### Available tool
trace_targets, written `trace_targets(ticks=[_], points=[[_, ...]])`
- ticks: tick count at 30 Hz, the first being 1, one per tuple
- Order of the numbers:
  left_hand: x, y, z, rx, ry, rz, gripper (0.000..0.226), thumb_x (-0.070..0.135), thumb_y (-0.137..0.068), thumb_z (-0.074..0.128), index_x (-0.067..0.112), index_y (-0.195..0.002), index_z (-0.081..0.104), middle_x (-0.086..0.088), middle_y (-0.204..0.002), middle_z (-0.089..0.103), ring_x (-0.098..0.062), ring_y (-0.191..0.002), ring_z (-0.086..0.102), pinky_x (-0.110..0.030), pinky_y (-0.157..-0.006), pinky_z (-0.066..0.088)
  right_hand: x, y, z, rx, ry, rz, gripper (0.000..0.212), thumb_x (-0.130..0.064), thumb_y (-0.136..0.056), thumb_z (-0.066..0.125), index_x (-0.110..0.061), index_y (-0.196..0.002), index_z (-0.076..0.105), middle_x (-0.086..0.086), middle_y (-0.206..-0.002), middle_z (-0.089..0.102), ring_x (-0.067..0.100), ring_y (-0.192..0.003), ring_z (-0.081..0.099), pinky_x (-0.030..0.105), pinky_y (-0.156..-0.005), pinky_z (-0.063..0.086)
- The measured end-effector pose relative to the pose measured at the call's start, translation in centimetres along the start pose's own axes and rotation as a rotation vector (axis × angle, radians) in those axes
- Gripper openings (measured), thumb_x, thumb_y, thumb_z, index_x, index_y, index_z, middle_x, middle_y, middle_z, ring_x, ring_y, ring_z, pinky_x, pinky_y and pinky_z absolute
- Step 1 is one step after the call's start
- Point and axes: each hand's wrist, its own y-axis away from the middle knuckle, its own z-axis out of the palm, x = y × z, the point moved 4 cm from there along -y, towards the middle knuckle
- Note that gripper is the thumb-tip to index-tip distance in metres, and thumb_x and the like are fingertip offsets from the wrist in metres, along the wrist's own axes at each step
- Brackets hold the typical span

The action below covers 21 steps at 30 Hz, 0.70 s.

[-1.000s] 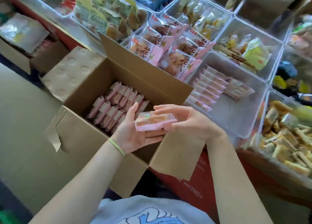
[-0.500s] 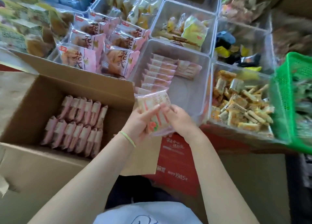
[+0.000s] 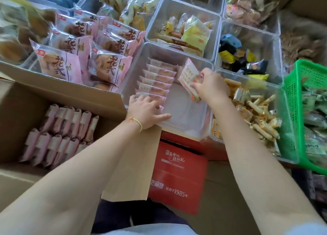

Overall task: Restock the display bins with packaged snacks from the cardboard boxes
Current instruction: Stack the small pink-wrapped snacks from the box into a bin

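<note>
At the far left, on the floor beside us, our cardboard box [image 3: 26,100] stands open with two rows of pink snack packs [image 3: 58,134] set on edge inside it. Behind the box, a clear bin holds larger pink bread bags [image 3: 70,57] printed with dark characters, leaning upright against one another. Our left hand [image 3: 145,109], with a thin yellow-green band [image 3: 137,123] at the wrist, lies with relaxed fingers on the nearest packs in the row of slim pink wafer packs [image 3: 157,80] that fills the left side of the middle clear bin [image 3: 180,130]; the thumb stretches along the bin's front rim, and nothing is gripped. Below the bin, a red carton [image 3: 178,172] with white lettering sits under the display.

To the right in the same bin, our right hand [image 3: 210,88] pinches a small stack of the same pink packs [image 3: 189,77], tilted, above the bare right half of the bin's floor; whether the stack's lower end touches the floor we cannot tell. Behind, another clear bin holds yellow wrapped cakes [image 3: 194,33]. Just right of our hand, a neighbouring bin is heaped with golden wrapped sticks [image 3: 256,114], and behind that, one has blue, yellow and black sweets [image 3: 240,57]. At the far right a green plastic basket [image 3: 290,111] holds greenish packets.
</note>
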Motion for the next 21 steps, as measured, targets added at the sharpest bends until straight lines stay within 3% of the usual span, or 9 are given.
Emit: trace_targets(ticks=[4, 7, 12, 15, 18, 21], points=[[-0.2, 0.0, 0.4, 0.024, -0.107, 0.052, 0.084, 0.099, -0.063, 0.027, 0.038, -0.111, 0.062, 0.008, -0.117, 0.057, -0.017, -0.119, 0.045, -0.039, -0.105, 0.025, -1.4, -4.8, 2.3, -0.016, 0.279, 0.001, 0.031, -0.028, -0.098, 0.056, -0.013, -0.125, 0.054, 0.013, -0.124, 0.063, 0.035, -0.115, 0.060, 0.037, -0.080, 0.045], [-0.2, -0.3, 0.6, 0.072, -0.170, 0.013, 0.091, 0.097, -0.064, 0.032, 0.025, -0.114, 0.053, 0.004, -0.120, 0.056, -0.020, -0.118, 0.047, -0.038, -0.103, 0.028, -2.0, -7.3, 4.3, -0.104, 0.400, -0.013, 0.036, -0.016, -0.094, 0.059, -0.013, -0.130, 0.054, 0.013, -0.128, 0.062, 0.034, -0.120, 0.058, 0.038, -0.087, 0.044], [-0.1, -0.7, 0.7, 0.099, -0.247, -0.008, 0.097, 0.095, -0.065, 0.034, 0.019, -0.124, 0.046, -0.004, -0.119, 0.053, -0.025, -0.115, 0.046, -0.044, -0.104, 0.030, -1.5, -9.5, 7.8, -0.083, 0.537, -0.140, 0.040, -0.018, -0.094, 0.059, -0.017, -0.133, 0.052, 0.016, -0.131, 0.056, 0.036, -0.126, 0.049, 0.048, -0.107, 0.034], [-0.1, -0.9, 0.8, 0.083, -0.250, -0.017, 0.101, 0.092, -0.068, 0.033, 0.019, -0.137, 0.038, -0.007, -0.124, 0.051, -0.027, -0.120, 0.043, -0.047, -0.106, 0.029, -0.6, -10.5, 9.1, -0.034, 0.586, -0.141, 0.037, -0.014, -0.097, 0.051, -0.016, -0.133, 0.053, 0.015, -0.132, 0.057, 0.035, -0.126, 0.049, 0.047, -0.106, 0.032], [-0.1, -0.9, 1.1, 0.040, -0.273, -0.018, 0.106, 0.088, -0.073, 0.028, 0.020, -0.153, 0.018, -0.010, -0.138, 0.044, -0.030, -0.132, 0.036, -0.049, -0.113, 0.024, -0.4, -11.1, 10.1, -0.027, 0.594, -0.135, 0.037, -0.011, -0.099, 0.040, -0.014, -0.135, 0.049, 0.016, -0.132, 0.059, 0.035, -0.124, 0.051, 0.044, -0.103, 0.032], [-0.1, -0.9, 1.1, 0.030, -0.284, -0.018, 0.106, 0.088, -0.075, 0.025, 0.021, -0.156, 0.009, -0.012, -0.143, 0.041, -0.030, -0.136, 0.033, -0.050, -0.114, 0.022, -0.6, -11.1, 10.8, 0.042, 0.589, -0.100, 0.043, -0.009, -0.098, 0.046, -0.009, -0.141, 0.039, 0.021, -0.131, 0.058, 0.037, -0.121, 0.053, 0.043, -0.098, 0.036]])
